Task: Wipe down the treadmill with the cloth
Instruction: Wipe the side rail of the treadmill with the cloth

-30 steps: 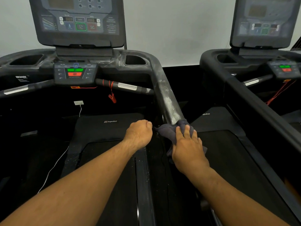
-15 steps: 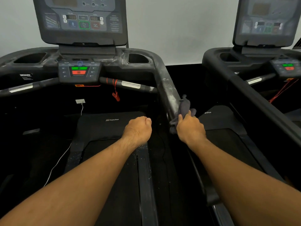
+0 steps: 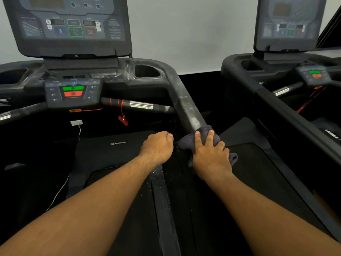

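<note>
Two black treadmills stand side by side, each with one display: the near treadmill (image 3: 114, 145) sits straight ahead under its screen (image 3: 70, 24), and the second treadmill (image 3: 258, 100) sits to the right under another screen (image 3: 289, 23). One dark grey cloth (image 3: 185, 143) is draped over the lower end of the near treadmill's dusty right handrail (image 3: 186, 108), and the right hand (image 3: 210, 156) has its grip closed round cloth and rail together. The left hand (image 3: 156, 146) is curled in a fist, nothing seen in its grip, just beside the cloth's left corner.
</note>
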`<action>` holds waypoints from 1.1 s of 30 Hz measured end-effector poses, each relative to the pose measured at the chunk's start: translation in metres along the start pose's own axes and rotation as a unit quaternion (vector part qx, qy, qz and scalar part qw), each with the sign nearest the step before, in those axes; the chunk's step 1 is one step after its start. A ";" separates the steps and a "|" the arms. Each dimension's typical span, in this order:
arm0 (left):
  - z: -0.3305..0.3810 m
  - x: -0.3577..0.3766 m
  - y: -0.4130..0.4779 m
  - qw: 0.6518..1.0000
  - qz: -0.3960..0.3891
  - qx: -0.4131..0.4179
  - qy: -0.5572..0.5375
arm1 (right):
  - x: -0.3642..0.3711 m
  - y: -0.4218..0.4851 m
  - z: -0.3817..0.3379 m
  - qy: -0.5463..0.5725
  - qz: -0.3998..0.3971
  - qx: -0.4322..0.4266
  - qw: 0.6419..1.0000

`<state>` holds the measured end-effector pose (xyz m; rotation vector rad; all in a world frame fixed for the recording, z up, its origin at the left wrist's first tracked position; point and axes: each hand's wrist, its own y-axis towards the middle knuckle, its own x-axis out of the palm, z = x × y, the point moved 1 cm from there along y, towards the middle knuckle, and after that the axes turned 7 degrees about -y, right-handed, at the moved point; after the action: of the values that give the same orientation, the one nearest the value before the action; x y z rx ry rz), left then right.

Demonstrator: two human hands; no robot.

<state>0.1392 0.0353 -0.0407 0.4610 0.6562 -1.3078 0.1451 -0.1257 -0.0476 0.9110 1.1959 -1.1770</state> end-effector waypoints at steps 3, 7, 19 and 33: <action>0.002 0.005 0.012 0.999 -0.028 0.016 0.021 | -0.001 0.023 -0.004 0.022 -0.003 0.036 0.999; 0.003 0.009 0.022 0.998 -0.046 0.042 0.026 | -0.008 0.052 -0.003 0.134 0.005 0.103 0.986; -0.014 -0.023 0.040 0.993 -0.038 0.089 0.073 | -0.001 0.019 0.004 0.065 0.015 -0.012 0.998; 0.005 -0.015 0.089 0.992 -0.023 0.089 0.086 | -0.011 0.097 -0.026 0.076 -0.028 0.102 0.991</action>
<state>0.2249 0.0622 -0.0317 0.7137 0.6979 -1.3868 0.2357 -0.0802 -0.0476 1.1437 1.2455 -1.3120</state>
